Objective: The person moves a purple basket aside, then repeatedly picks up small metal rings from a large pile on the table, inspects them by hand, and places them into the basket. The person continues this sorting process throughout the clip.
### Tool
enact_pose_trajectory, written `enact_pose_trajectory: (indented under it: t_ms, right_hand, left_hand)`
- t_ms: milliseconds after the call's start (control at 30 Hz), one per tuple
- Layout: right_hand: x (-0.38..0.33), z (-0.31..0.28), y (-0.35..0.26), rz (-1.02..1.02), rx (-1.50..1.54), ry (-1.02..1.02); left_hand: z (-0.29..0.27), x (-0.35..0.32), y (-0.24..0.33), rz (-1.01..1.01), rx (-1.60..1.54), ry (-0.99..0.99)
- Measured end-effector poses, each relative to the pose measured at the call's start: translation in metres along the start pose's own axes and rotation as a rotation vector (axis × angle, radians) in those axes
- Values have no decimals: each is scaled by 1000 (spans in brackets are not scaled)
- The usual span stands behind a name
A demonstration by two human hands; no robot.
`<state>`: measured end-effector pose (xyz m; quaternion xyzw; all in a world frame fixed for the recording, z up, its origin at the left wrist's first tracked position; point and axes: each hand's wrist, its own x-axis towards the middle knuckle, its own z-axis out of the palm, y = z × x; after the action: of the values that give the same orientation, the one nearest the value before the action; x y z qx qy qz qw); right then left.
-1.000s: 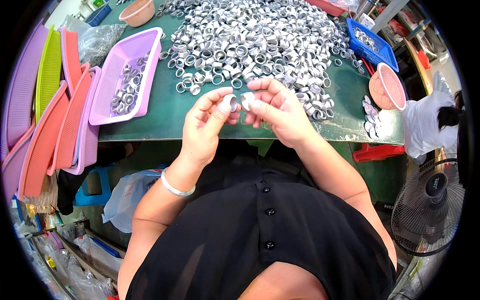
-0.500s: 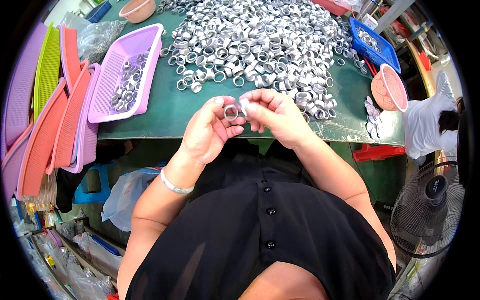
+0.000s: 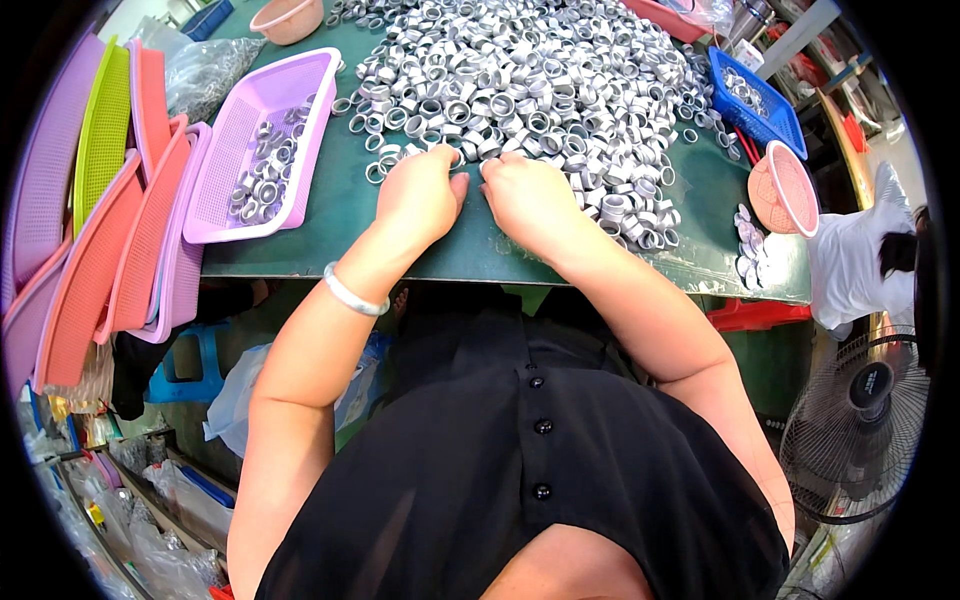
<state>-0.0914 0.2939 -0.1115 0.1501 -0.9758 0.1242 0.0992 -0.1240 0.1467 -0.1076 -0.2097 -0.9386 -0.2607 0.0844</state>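
Note:
A big heap of small silver-grey metal rings (image 3: 540, 85) covers the middle of the green table (image 3: 400, 262). Both my hands are at its near edge, backs up and a short gap apart. My left hand (image 3: 418, 192) is closed, with a bit of a metal ring (image 3: 457, 160) showing at its fingertips. My right hand (image 3: 530, 200) is closed too, its fingers curled under at the rings; a pale ring edge shows by its index finger. The backs of my hands hide most of the fingers.
A lilac basket (image 3: 215, 225) at left holds some rings, beside stacked coloured baskets (image 3: 92, 290). To the right are a blue basket (image 3: 775, 120) with rings, a pink basket (image 3: 785, 190), a group of flat silvery pieces (image 3: 748, 250) and a fan (image 3: 860, 420).
Both hands have moved forward from the table's near edge to the heap, turning backs up. The rings they held up near the edge no longer show there. The view has shifted slightly.

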Motion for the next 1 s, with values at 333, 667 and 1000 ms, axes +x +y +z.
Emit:
enact_pose_trajectory:
  t_ms: [333, 667, 1000]
  right_hand:
    - [-19, -15, 7, -55, 659, 269]
    - [-39, -4, -1, -47, 1397, 362]
    - [-43, 8, -3, 202, 1469, 327]
  left_hand:
    - [-8, -10, -5, 75, -424, 54]
    - [-3, -38, 13, 19, -1214, 34]
    - [12, -39, 18, -293, -1178, 20]
